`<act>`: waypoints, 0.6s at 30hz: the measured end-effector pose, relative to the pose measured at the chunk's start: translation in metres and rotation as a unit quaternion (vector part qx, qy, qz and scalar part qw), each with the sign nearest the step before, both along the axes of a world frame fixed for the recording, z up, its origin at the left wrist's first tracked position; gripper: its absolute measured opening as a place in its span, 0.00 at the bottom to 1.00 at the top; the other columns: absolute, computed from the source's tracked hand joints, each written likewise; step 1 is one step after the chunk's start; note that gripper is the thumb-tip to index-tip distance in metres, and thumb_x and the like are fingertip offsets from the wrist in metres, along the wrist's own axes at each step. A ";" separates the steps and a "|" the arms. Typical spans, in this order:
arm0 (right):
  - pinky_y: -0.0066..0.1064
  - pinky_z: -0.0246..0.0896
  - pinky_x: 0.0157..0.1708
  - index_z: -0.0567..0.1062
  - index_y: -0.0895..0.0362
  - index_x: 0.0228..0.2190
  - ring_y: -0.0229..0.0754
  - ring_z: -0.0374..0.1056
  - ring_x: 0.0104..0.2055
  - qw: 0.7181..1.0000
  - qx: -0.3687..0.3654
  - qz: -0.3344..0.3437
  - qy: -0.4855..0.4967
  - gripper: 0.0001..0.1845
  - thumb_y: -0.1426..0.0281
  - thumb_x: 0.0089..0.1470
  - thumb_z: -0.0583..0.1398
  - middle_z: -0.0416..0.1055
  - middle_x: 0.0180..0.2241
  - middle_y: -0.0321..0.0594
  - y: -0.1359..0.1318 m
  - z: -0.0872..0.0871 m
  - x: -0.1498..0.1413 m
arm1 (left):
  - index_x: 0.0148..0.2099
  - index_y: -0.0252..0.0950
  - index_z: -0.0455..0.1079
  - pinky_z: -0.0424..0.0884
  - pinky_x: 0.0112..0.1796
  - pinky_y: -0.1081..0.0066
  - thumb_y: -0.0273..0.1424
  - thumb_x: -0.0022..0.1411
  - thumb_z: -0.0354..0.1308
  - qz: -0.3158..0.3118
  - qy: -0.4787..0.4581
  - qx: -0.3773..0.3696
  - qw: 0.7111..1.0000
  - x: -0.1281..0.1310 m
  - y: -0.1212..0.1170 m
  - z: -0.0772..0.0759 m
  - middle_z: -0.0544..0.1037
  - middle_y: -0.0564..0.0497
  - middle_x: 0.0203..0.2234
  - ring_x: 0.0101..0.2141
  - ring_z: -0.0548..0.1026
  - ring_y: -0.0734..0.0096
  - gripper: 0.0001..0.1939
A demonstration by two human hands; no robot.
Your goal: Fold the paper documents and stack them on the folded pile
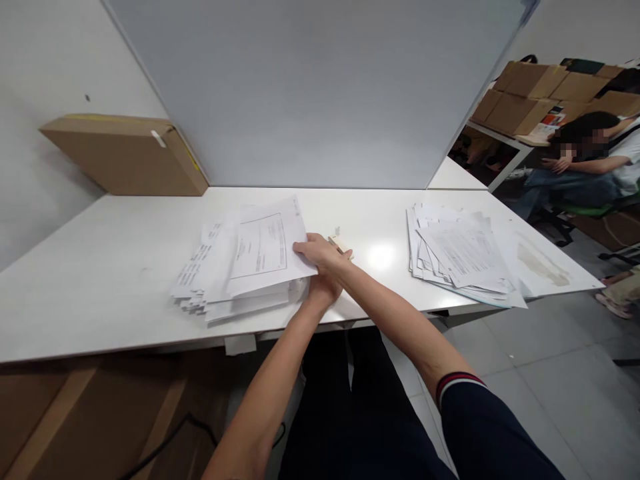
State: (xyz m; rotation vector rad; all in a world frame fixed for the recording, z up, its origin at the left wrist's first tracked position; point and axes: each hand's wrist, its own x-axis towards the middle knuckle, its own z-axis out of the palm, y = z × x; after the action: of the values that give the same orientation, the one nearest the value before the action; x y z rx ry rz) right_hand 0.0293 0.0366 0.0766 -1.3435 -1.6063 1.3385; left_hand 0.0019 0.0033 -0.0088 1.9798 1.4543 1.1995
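Note:
My right hand (323,255) pinches the right edge of a printed sheet (263,247), its thumb on top. The sheet has a framed block of text and lies raised over a fanned stack of papers (200,280). Crossed under my right wrist is my left hand (325,288), close to the stack's right edge, most of its fingers hidden. Past the right wrist a fingertip shows against a small beige object (340,245) with a dark strip. That fingertip seems to belong to my left hand, closed on the object; its exact kind is unclear.
A second, messy pile of papers (460,253) lies on the white table (125,267) to the right. A cardboard box (135,157) leans at the back left beside a grey panel (320,93). At far right a person (600,160) sits near stacked boxes (530,100).

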 end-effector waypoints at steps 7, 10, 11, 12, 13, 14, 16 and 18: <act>0.43 0.62 0.37 0.70 0.59 0.38 0.42 0.66 0.27 0.984 0.060 0.018 -0.165 0.16 0.60 0.56 0.54 0.69 0.20 0.35 -0.015 0.013 0.001 | 0.55 0.44 0.67 0.51 0.56 0.48 0.29 0.60 0.51 -0.003 0.142 -0.011 0.990 -0.002 -0.003 0.009 0.64 0.45 0.57 0.57 0.59 0.47 0.21; 0.35 0.62 0.39 0.72 0.56 0.36 0.42 0.68 0.35 0.972 0.139 -0.011 -0.190 0.10 0.65 0.54 0.56 0.73 0.31 0.39 -0.024 0.016 0.054 | 0.56 0.40 0.65 0.59 0.51 0.49 0.23 0.58 0.48 0.016 0.176 -0.004 0.984 0.000 -0.008 0.012 0.65 0.42 0.55 0.55 0.59 0.47 0.24; 0.33 0.62 0.37 0.73 0.56 0.35 0.41 0.68 0.35 0.971 0.142 -0.027 -0.193 0.08 0.67 0.54 0.56 0.74 0.33 0.40 -0.024 0.015 0.078 | 0.57 0.41 0.64 0.60 0.50 0.50 0.20 0.56 0.48 0.017 0.190 0.001 0.982 0.000 -0.009 0.013 0.64 0.43 0.56 0.55 0.59 0.47 0.27; 0.32 0.62 0.36 0.73 0.56 0.34 0.41 0.68 0.35 0.960 0.160 -0.075 -0.218 0.08 0.67 0.54 0.55 0.74 0.34 0.40 -0.024 0.012 0.105 | 0.58 0.43 0.63 0.61 0.49 0.50 0.18 0.54 0.47 0.015 0.204 0.008 0.979 0.001 -0.011 0.013 0.62 0.45 0.57 0.54 0.59 0.48 0.30; 0.32 0.61 0.37 0.73 0.57 0.34 0.42 0.68 0.36 0.938 0.178 -0.139 -0.261 0.09 0.67 0.55 0.55 0.74 0.34 0.41 -0.023 0.009 0.134 | 0.58 0.45 0.63 0.62 0.49 0.51 0.17 0.53 0.46 0.015 0.215 0.015 0.976 0.001 -0.012 0.013 0.61 0.47 0.59 0.54 0.58 0.49 0.32; 0.33 0.60 0.39 0.74 0.58 0.36 0.43 0.68 0.38 0.908 0.184 -0.203 -0.315 0.11 0.67 0.55 0.55 0.74 0.35 0.44 -0.022 0.005 0.162 | 0.59 0.46 0.62 0.62 0.49 0.53 0.16 0.52 0.45 0.017 0.226 0.022 0.974 0.001 -0.013 0.014 0.60 0.49 0.59 0.53 0.59 0.51 0.34; 0.38 0.58 0.43 0.72 0.61 0.44 0.50 0.65 0.46 0.823 0.183 -0.319 -0.434 0.17 0.66 0.55 0.55 0.70 0.45 0.52 -0.020 -0.006 0.217 | 0.59 0.46 0.62 0.63 0.48 0.54 0.16 0.52 0.44 0.024 0.235 0.025 0.971 0.001 -0.014 0.014 0.59 0.49 0.59 0.53 0.59 0.53 0.34; 0.40 0.56 0.43 0.69 0.65 0.49 0.56 0.60 0.51 0.774 0.128 -0.351 -0.512 0.26 0.62 0.51 0.58 0.65 0.51 0.58 -0.020 -0.016 0.260 | 0.59 0.46 0.62 0.63 0.49 0.55 0.16 0.52 0.44 0.027 0.235 0.023 0.971 0.001 -0.014 0.014 0.60 0.49 0.59 0.53 0.58 0.53 0.34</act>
State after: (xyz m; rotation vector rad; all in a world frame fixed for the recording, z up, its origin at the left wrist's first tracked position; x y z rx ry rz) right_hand 0.2893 0.0161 0.0604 -2.3461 -1.4798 -0.1658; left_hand 0.0026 -0.0103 0.0050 2.3824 1.7186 0.8182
